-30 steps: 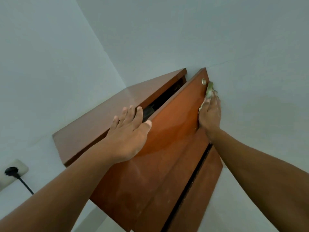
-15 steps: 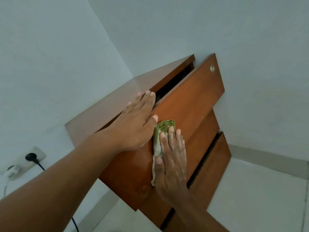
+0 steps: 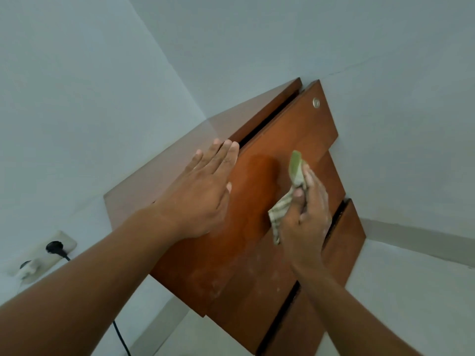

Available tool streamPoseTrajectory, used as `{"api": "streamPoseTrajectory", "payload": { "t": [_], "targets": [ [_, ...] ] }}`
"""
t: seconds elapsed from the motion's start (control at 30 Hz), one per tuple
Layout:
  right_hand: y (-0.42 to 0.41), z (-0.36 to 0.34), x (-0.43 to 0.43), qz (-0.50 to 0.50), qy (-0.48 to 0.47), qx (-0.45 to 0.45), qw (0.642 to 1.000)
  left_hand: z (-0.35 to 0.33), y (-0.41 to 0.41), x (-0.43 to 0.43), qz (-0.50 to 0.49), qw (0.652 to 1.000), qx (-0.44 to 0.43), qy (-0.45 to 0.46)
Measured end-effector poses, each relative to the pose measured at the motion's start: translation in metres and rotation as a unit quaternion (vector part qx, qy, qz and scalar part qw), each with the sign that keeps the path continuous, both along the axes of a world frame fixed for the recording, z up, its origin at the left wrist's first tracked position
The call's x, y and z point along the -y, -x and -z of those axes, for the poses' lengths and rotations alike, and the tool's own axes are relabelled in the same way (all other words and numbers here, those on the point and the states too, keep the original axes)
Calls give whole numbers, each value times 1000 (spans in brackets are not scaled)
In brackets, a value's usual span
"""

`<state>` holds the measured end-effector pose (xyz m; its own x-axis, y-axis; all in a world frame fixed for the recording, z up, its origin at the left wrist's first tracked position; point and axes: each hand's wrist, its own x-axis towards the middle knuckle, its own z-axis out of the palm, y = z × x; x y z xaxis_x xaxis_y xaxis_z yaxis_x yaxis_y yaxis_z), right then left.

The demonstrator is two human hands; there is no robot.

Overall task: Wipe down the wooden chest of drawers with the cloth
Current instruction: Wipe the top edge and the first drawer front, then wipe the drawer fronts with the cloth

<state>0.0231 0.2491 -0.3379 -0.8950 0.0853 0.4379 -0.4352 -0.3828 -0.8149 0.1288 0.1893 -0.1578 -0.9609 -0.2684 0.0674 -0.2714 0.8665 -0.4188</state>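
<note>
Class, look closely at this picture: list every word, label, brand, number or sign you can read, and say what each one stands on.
None: no readable text shows anywhere.
The chest of drawers has plain wood fronts and one small round metal fitting, with no marking that can be made out.
The cloth is striped, without print.
The wall socket shows no legible label.

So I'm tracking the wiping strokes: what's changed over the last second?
The right hand carried the cloth from the top drawer front's far edge near the lock back across its middle. The left hand stayed flat at the drawer's upper edge; the cloth stayed gripped.
</note>
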Motion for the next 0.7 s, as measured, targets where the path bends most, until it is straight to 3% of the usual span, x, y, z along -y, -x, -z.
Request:
{"api": "streamPoseTrajectory", "payload": {
  "t": [0.2,0.3,0.4,0.57,0.7],
  "targets": [
    [-119,29,25,-74,-23,-236,969,-2,-7,12,-15,975,36,220],
    [-131,35,40,-79,-131,-325,933,-11,-12,21,-7,961,76,265],
    [-128,39,54,-62,-222,-379,896,-18,-15,33,37,964,71,255],
    [-74,11,66,-57,-280,-295,912,-13,-18,45,86,961,51,257],
    [9,2,77,-53,-253,-149,954,-10,-18,48,117,947,47,295]
  ]
}}
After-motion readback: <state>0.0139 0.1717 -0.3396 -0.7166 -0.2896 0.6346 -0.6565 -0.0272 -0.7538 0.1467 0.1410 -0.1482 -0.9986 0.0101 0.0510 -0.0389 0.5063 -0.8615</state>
